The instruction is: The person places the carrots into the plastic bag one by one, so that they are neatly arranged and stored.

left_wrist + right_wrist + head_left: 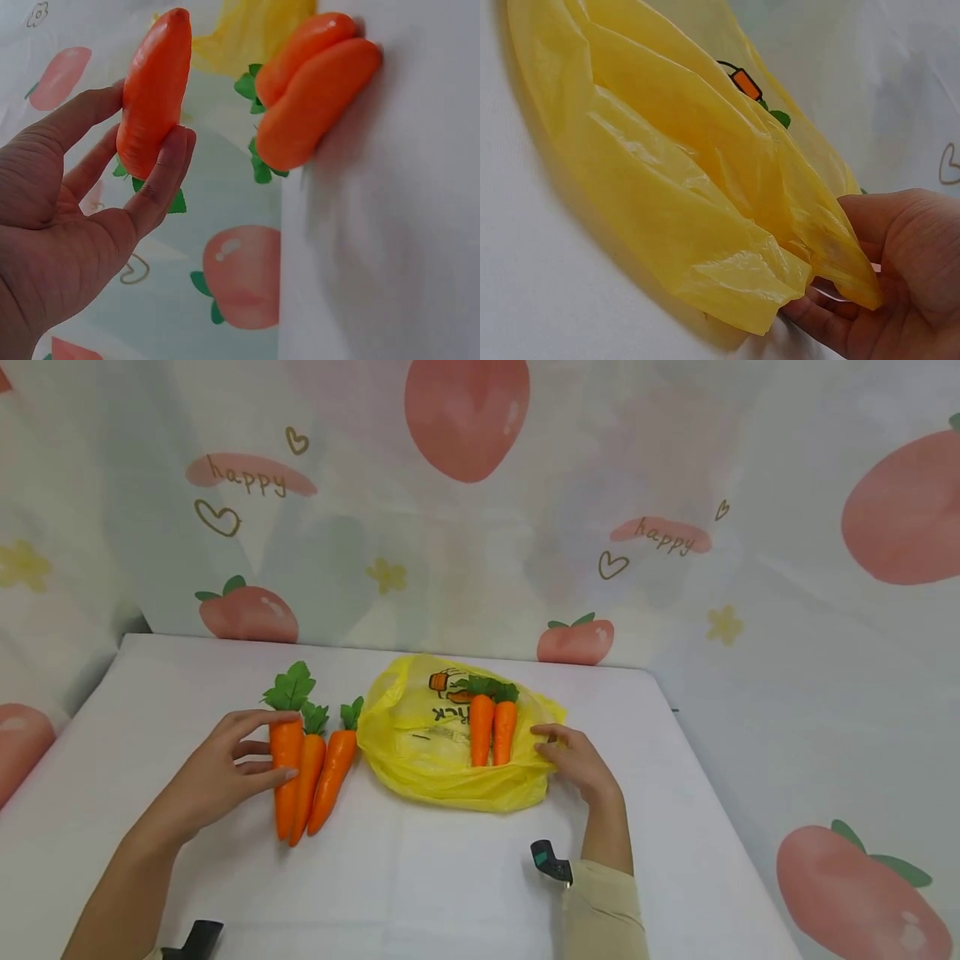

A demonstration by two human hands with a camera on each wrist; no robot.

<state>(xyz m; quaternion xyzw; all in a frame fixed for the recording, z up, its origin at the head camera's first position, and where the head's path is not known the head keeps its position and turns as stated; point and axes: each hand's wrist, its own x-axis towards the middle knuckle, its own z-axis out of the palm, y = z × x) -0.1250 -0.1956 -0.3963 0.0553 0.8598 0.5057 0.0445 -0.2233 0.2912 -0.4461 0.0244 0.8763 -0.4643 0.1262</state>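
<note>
Counter (457,881): white-covered, faintly creased, its rear edge against a backdrop (465,560).

Backdrop: pale cloth-like sheeting on the rear and both sides; pink-red fruits with green leaves, small yellow flowers, brown heart outlines, and "happy" lettered twice on pink strokes.

Yellow bag (401,768): thin, crumpled, lying towards the rear of the counter; dark lettering and an orange figure printed on it. Two carrots (492,731), side by side, leafy ends rearward, at the bag.

Held carrot (285,743): left of the bag, leafy top rearward; gripped between fingers and thumb by the left hand (217,772).

Loose carrots (334,777): two, on the counter between held carrot and bag.

Right hand (573,760): grip pinching the bag's right edge; pale sleeve (603,910) on the forearm, dark device (551,862) beside its cuff.
</note>
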